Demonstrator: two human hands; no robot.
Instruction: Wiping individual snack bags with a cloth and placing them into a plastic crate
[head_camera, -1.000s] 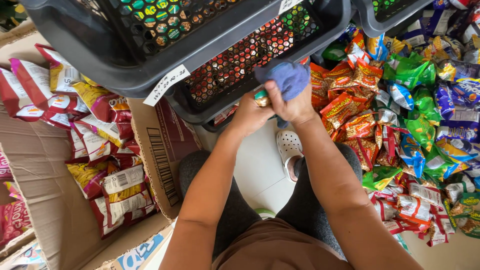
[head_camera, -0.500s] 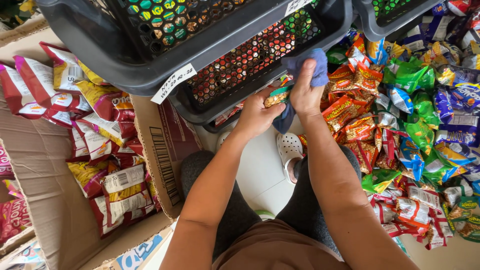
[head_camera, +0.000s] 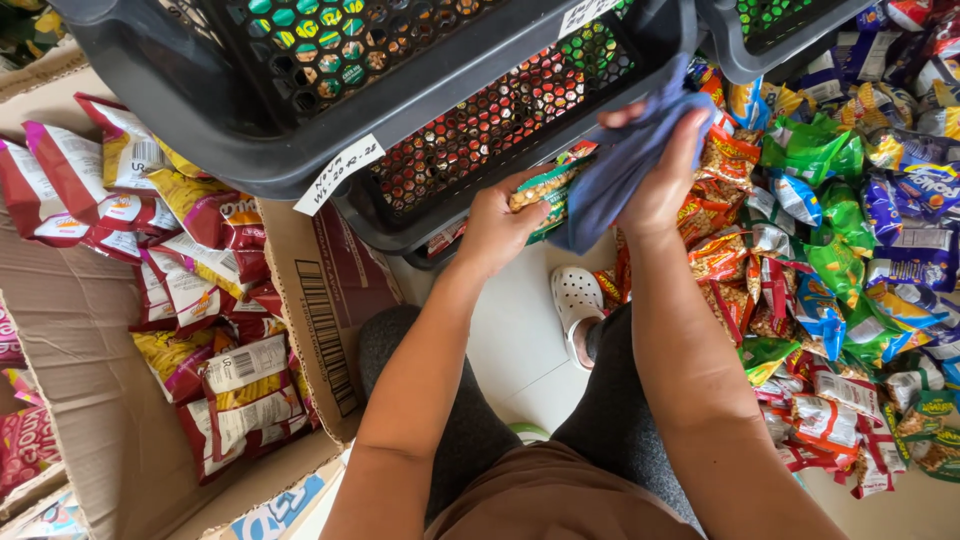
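Left hand (head_camera: 495, 225): closed around small peanut snack packet (head_camera: 543, 187), just below dark perforated plastic basket (head_camera: 420, 120). Right hand (head_camera: 665, 175): gripping blue cloth (head_camera: 620, 165) against that basket's front rim. White slanted paper label (head_camera: 338, 174) on rim's left. Open cardboard box (head_camera: 90, 400) left of basket: red-yellow pouches (head_camera: 240, 385). Right: heaped green, orange, blue packets (head_camera: 840, 230).

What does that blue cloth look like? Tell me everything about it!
The blue cloth looks soft, a dusty blue-purple, crumpled into loose folds with no print showing. The right hand presses it from the side while its lower end drapes against the small snack packet held by the left hand. It sits just under the rim of the dark plastic basket.
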